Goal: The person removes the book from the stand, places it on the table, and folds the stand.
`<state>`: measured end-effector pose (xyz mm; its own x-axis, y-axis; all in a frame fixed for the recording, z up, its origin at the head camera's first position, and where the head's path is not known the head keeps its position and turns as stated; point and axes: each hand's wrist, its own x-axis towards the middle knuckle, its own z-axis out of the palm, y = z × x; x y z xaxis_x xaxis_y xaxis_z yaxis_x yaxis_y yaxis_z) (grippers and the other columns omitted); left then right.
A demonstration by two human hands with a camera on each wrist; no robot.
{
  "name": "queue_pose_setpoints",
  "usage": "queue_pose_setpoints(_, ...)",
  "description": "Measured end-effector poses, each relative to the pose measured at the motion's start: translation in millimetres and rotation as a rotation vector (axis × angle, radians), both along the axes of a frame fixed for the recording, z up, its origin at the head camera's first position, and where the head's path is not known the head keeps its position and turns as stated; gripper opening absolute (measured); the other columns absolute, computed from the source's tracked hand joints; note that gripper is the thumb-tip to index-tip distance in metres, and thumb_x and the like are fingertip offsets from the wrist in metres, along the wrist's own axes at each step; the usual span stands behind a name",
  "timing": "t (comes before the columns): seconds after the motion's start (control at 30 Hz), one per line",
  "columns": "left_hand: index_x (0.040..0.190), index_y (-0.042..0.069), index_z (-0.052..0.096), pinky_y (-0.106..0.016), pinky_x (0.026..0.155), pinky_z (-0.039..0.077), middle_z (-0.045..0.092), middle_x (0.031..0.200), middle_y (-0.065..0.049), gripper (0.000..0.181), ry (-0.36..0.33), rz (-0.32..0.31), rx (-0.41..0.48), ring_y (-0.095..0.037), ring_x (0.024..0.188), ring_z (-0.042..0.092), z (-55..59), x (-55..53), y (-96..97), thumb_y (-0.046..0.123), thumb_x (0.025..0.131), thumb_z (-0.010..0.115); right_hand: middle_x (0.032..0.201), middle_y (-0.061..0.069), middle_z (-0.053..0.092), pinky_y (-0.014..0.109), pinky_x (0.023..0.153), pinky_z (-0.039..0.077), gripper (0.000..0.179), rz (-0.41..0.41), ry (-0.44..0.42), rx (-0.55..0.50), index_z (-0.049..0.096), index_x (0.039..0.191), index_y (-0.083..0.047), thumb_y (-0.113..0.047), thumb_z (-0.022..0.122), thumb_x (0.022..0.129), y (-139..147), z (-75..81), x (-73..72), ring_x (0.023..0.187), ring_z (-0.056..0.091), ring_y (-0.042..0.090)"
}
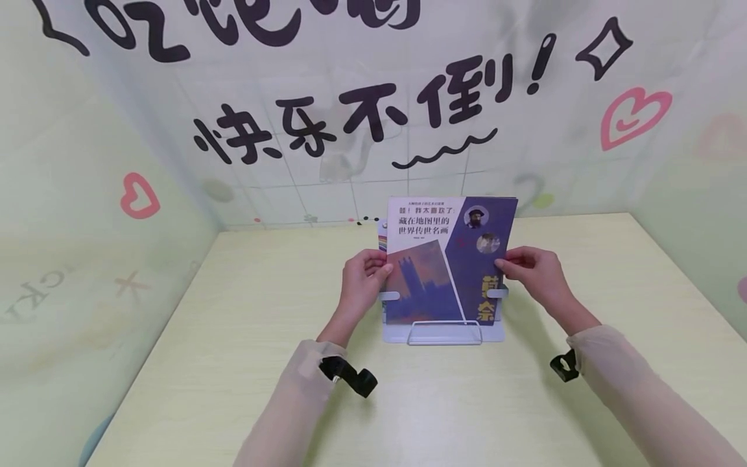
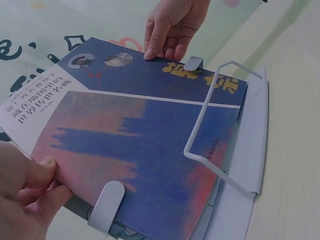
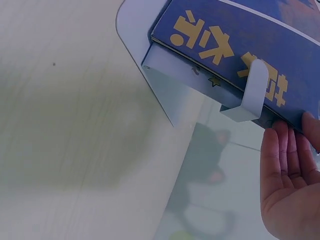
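Note:
A blue-and-white book [image 1: 426, 292] with a painted tower on its cover stands upright on a white book stand [image 1: 397, 335]. My left hand [image 1: 363, 279] pinches the book's left edge, thumb on the cover. On the opposite edge, my right hand [image 1: 538, 271] holds the book between its thumb and fingers. A white clip [image 2: 106, 207] of the stand overlaps the cover's left side, and another clip [image 3: 255, 92] overlaps the right side. The stand's wire loop [image 2: 201, 120] crosses the book's lower part. Most of the stand's back is hidden behind the book.
The stand rests on a pale wooden table [image 1: 251, 337]. Behind the table hangs a printed backdrop [image 1: 350, 181] with black lettering and pink hearts. Each sleeve has a black wrist mount, the left one [image 1: 348, 375] and the right one [image 1: 565, 366].

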<state>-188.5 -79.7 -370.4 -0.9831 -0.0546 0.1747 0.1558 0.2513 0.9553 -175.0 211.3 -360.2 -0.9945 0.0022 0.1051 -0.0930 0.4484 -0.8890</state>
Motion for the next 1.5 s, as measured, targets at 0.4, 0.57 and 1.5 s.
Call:
queue_pose_setpoints(0.4, 0.099, -0.01, 0.06, -0.027, 0.076, 0.052, 0.063, 0.093, -0.02, 0.019, 0.091, -0.055, 0.06, -0.025, 0.082, 0.061, 25.8, -7.6, -0.3, -0.006, 0.081, 0.064, 0.072, -0.014, 0.061, 0.018, 0.065, 0.053, 0.037, -0.033, 0.066, -0.131, 0.057, 0.103, 0.013, -0.016, 0.068, 0.083, 2.7, 24.1, -4.9, 0.066, 0.061, 0.002)
queue_pose_setpoints(0.57, 0.1, -0.01, 0.06, -0.027, 0.077, 0.052, 0.063, 0.094, -0.02, 0.019, 0.143, -0.076, 0.069, -0.025, 0.082, 0.061, 41.9, -13.0, 0.7, -0.005, 0.082, 0.064, 0.074, -0.012, 0.063, 0.017, 0.066, 0.052, 0.027, -0.038, 0.088, -0.178, 0.062, 0.098, 0.004, -0.017, 0.069, 0.082, 6.2, 41.2, -6.5, 0.067, 0.062, 0.003)
queue_pose_setpoints(1.5, 0.101, -0.008, 0.061, -0.025, 0.068, 0.054, 0.063, 0.089, -0.019, 0.021, 0.13, -0.213, 0.151, -0.021, 0.076, 0.062, 84.5, -11.4, 63.5, -0.003, 0.081, 0.066, 0.077, -0.011, 0.066, 0.01, 0.069, 0.047, 0.01, -0.107, 0.09, -0.183, 0.069, 0.09, -0.021, -0.019, 0.07, 0.081, 72.5, 88.5, 11.8, 0.068, 0.065, 0.005)
